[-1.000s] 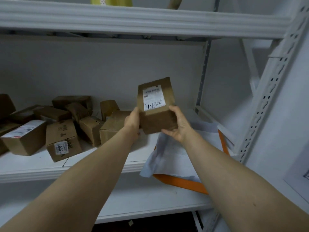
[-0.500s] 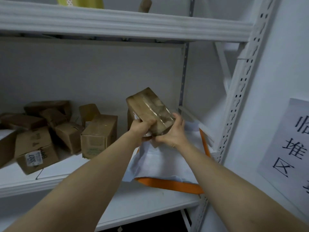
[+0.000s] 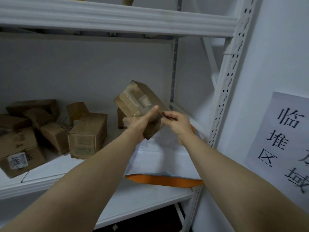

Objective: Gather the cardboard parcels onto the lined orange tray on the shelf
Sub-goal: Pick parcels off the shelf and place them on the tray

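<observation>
The white steel shelf (image 3: 55, 171) runs across in front of me. A heap of brown cardboard parcels (image 3: 33, 131) lies jumbled on its left half. The orange plastic tray (image 3: 163, 180) with its white liner sheet (image 3: 158, 158) sits at the right end, just beside the perforated upright post (image 3: 224, 97).

I hold 1 tape-wrapped brown cardboard parcel (image 3: 133, 101) tilted in the air above the tray's far left part, clear of the liner. My left hand (image 3: 140, 123) lies flat against its near face, fingers straight. My right hand (image 3: 177, 124) pinches its right edge with curled fingers.

I judge this to be just short of set-down. Next I need to level the parcel, lower it onto the liner toward the back, and let go without dragging the sheet.

The liner covers most of the tray, so only 2 orange strips show. Any label on the parcel is turned away. Behind my left hand stands what may be another small parcel (image 3: 120, 118), mostly hidden. The heap's left part is cut off, so I cannot count what remains.
</observation>
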